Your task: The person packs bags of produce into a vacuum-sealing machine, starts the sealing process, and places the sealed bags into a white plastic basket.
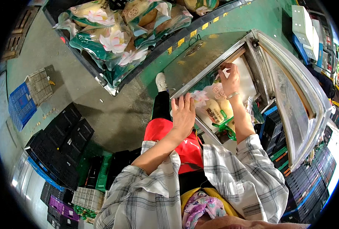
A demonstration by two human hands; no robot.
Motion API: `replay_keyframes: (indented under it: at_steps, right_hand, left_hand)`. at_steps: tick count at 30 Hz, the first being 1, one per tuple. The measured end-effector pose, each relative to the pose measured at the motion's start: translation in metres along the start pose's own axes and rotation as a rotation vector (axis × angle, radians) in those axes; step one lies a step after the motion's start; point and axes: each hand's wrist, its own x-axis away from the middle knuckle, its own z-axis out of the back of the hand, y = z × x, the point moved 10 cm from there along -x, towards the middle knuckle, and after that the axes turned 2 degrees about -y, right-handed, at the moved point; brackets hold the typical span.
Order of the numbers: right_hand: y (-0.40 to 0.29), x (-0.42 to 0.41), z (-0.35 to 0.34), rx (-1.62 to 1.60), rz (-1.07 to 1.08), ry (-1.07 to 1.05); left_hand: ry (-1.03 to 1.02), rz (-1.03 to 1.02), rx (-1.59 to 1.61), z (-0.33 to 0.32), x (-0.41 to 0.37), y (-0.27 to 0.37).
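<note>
A metal chamber machine (199,61) with a transparent domed lid (294,100) raised to the right stands before me. Inside it lies a printed plastic bag (199,98) of lotus roots (212,108), with pink flowers on green. My right hand (231,78) is at the bag's far end inside the chamber, thumb and fingers bent around a pale edge of it. Whether the fingers pinch the film is hard to tell. My left hand (183,114) rests flat, fingers extended and close together, at the near left rim of the chamber by the bag's side. A bunched green part (226,126) hangs near the front edge.
A dark bin (158,54) at the top holds several bagged lotus roots (115,40). Black crates (60,137), a blue basket (22,104) and a grey basket (40,86) stand left. Stacked crates (304,183) are at lower right, white foam boxes (302,25) at upper right.
</note>
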Motion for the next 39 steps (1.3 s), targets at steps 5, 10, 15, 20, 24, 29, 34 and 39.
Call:
replay_keyframes:
  at_steps: [5,10,15,20,24,29,34,39]
  right_hand:
    - [0.048,0.015,-0.014,-0.193,-0.281,-0.133]
    - [0.053,0.010,-0.026,-0.108,-0.342,-0.232]
    - [0.051,0.009,-0.022,-0.105,-0.350,-0.201]
    - [0.056,0.011,-0.023,-0.071,-0.344,-0.174]
    - [0.044,0.010,-0.017,0.028,-0.274,-0.112]
    - [0.038,0.009,-0.015,0.121,-0.211,-0.091]
    - [0.043,0.008,-0.014,0.080,-0.275,-0.178]
    - [0.029,-0.009,0.007,0.091,-0.154,-0.061]
  left_hand:
    - [-0.092,-0.072,0.077,0.011,0.007,0.005]
    - [-0.129,-0.113,-0.083,-0.004,0.008,-0.002]
    - [-0.161,-0.116,-0.083,-0.008,0.008,-0.008]
    - [-0.162,-0.094,-0.101,-0.002,0.007,-0.005]
    - [-0.121,-0.103,-0.114,-0.004,0.009,-0.003]
    - [-0.038,-0.107,-0.123,0.001,0.010,-0.003]
    - [-0.001,-0.108,-0.092,0.001,0.011,-0.005]
    - [0.024,-0.118,-0.033,0.011,0.008,-0.006]
